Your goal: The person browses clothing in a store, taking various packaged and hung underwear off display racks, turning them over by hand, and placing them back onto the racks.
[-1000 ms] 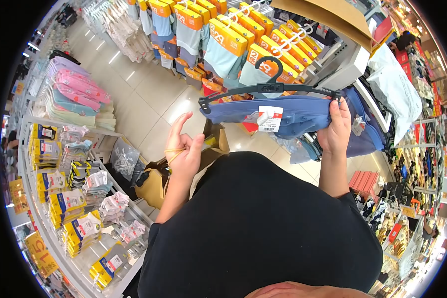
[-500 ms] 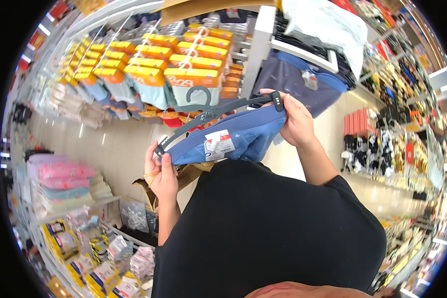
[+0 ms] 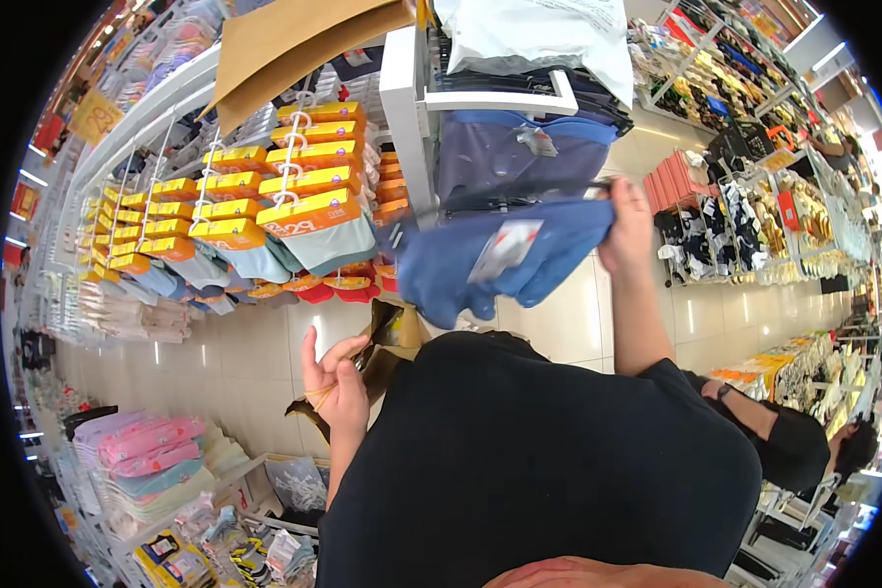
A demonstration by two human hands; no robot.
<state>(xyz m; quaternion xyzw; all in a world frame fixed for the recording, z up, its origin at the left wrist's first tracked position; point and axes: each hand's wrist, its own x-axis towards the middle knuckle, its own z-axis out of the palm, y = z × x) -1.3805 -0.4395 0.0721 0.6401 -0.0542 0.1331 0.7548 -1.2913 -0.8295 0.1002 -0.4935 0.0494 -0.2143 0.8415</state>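
My right hand (image 3: 629,233) grips the right end of a dark hanger (image 3: 559,188), from which blue underpants (image 3: 568,235) hang, blurred by motion. A white and red price tag (image 3: 505,250) is on their front. My left hand (image 3: 337,384) is off the hanger, lower and to the left, its fingers apart with nothing in them. A rubber band circles that hand's wrist side. Just behind the held pair, more dark blue garments (image 3: 519,157) hang on a white rack arm (image 3: 500,101).
Left of the white post (image 3: 407,108) hang rows of orange-and-yellow carded packs (image 3: 309,211). An open cardboard box (image 3: 394,343) stands on the floor near my left hand. Folded pink and pale clothes (image 3: 152,446) lie at lower left. Another person (image 3: 794,441) is at right.
My left hand has let go of the hanger and dropped lower. My right hand has carried the hanger with the underpants right, towards the rack. The view has turned; another person now shows at right.
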